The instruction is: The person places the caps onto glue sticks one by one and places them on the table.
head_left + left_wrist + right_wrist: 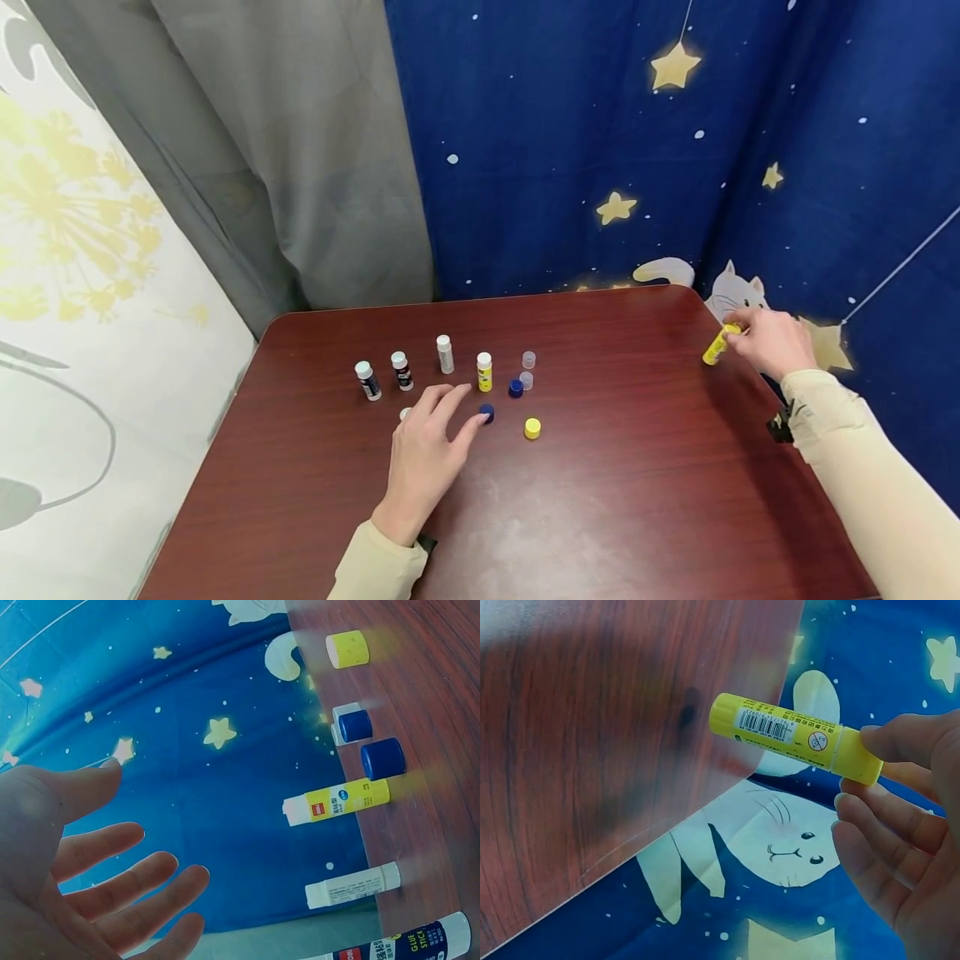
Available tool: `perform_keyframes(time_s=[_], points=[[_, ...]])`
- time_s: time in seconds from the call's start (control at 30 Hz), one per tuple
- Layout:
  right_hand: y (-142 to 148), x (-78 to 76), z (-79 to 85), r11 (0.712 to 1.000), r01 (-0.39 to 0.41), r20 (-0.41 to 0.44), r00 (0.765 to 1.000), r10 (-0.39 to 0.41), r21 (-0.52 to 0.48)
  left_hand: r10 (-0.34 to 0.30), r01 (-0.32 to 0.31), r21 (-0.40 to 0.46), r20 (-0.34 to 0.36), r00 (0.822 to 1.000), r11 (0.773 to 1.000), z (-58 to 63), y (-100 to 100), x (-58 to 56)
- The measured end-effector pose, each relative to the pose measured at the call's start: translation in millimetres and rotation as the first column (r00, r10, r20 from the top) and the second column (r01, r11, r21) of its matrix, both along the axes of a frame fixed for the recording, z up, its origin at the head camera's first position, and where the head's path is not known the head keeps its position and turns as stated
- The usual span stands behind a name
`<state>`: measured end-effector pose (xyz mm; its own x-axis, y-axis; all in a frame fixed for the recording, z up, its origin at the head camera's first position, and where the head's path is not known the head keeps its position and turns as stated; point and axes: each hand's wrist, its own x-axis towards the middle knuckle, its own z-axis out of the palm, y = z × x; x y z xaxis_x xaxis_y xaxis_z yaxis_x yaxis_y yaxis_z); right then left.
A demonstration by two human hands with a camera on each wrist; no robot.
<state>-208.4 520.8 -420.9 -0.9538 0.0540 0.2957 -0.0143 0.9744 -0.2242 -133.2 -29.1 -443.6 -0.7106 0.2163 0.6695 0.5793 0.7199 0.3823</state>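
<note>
At the table's far right corner, my right hand [772, 342] pinches a yellow glue stick [780, 735] by its yellow cap end, between thumb and fingers. The stick's other end points down at the tabletop. My left hand [427, 454] hovers over the table's middle, fingers apart and holding nothing; its thumb overlaps a blue cap [487, 413] in the head view. Just beyond it stands a yellow glue stick with a white top [485, 377]. A small white piece [406, 412] is partly hidden behind this hand.
A white glue stick [446, 355] and two dark blue ones with white tops, one [402, 372] beside the other [369, 382], stand to the left. Near the middle lie another blue cap [516, 388], two translucent caps [528, 360] and a yellow cap [532, 429]. Curtains hang behind the table [637, 500].
</note>
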Motion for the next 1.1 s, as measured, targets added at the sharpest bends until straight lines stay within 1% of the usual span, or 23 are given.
perform_keyframes(time_s=[0.17, 0.33, 0.6, 0.87, 1.1], points=[[0.8, -0.7, -7.3, 1.000, -0.022, -0.011, 1.000, 0.022, 0.016, -0.001, 0.001, 0.003, 0.007, 1.000, 1.000, -0.1, 0.1, 1.3], [3.3, 0.7, -12.6, 0.999, -0.021, -0.009, 1.000, 0.021, 0.035, 0.003, -0.003, 0.001, 0.005, 1.000, 1.000, -1.2, -1.0, 3.0], [1.5, 3.3, -12.8, 1.000, -0.023, 0.015, 1.000, 0.023, 0.021, 0.007, -0.007, 0.003, 0.013, 1.000, 1.000, -2.0, -0.8, 4.0], [0.1, 3.3, -13.0, 0.999, -0.028, -0.006, 1.000, 0.028, 0.023, 0.007, -0.007, 0.003, 0.013, 1.000, 1.000, -1.2, -1.5, 4.5], [-1.9, 1.1, -14.0, 1.000, -0.016, 0.023, 1.000, 0.016, 0.011, 0.011, -0.011, -0.003, 0.023, 1.000, 1.000, 0.3, -1.9, 5.5]])
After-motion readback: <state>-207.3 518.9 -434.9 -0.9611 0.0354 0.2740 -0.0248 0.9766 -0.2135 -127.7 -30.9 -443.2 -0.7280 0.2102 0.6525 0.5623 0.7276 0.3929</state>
